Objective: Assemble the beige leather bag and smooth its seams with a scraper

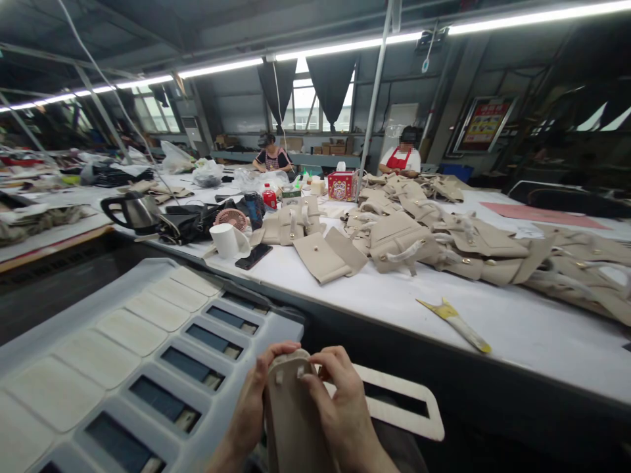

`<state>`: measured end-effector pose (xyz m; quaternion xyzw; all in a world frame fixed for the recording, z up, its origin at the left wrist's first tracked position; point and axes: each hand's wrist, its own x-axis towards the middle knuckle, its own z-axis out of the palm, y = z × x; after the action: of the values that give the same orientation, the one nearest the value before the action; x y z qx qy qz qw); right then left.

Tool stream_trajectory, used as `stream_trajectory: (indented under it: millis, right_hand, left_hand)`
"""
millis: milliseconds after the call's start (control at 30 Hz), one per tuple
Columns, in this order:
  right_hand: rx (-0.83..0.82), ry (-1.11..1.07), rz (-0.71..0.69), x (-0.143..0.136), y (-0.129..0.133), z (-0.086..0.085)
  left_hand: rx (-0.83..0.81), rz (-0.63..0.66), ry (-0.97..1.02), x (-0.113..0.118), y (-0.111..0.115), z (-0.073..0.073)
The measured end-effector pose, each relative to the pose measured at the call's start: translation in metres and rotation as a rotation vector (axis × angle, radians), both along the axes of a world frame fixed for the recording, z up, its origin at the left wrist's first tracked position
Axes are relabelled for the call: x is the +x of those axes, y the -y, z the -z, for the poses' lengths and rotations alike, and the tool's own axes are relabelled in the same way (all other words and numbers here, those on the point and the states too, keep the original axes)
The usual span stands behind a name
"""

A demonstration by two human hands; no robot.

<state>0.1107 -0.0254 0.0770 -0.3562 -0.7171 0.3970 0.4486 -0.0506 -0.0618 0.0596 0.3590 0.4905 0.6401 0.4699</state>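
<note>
Low in the head view, a taupe leather bag piece (296,420) is held upright between my two hands. Two small pale tabs show near its rounded top end. My left hand (254,394) wraps around its left side, fingers curled over the top edge. My right hand (342,397) pinches the top right corner, thumb beside one tab. Behind the right wrist is a cream slotted board (428,410) with rounded corners; part of it is hidden by the hand.
To my left stands a grey plastic rack (162,276) with pale pads and dark slots. On the white table (355,309) lie many taupe bags (399,240), a yellow-handled brush (456,322), a phone (254,256), a paper roll (225,241) and a kettle (140,213). Two people sit beyond.
</note>
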Motion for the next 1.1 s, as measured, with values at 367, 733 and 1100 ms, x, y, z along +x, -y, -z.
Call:
stream_trajectory:
  millis: [367,733,1100]
  right_hand:
    - [-0.155,0.054,0.098,-0.021,0.030,0.030]
    - [-0.135,0.047,0.092,-0.030,0.008,0.032]
    - [-0.480,-0.174,-0.001,-0.016,-0.011,0.047]
  left_hand:
    - [-0.132,-0.219,-0.204,0.005,-0.001,0.007]
    - [-0.204,-0.243,-0.151,0.013,-0.001,-0.003]
    - [-0.192,-0.405,-0.164,0.051,0.042,0.055]
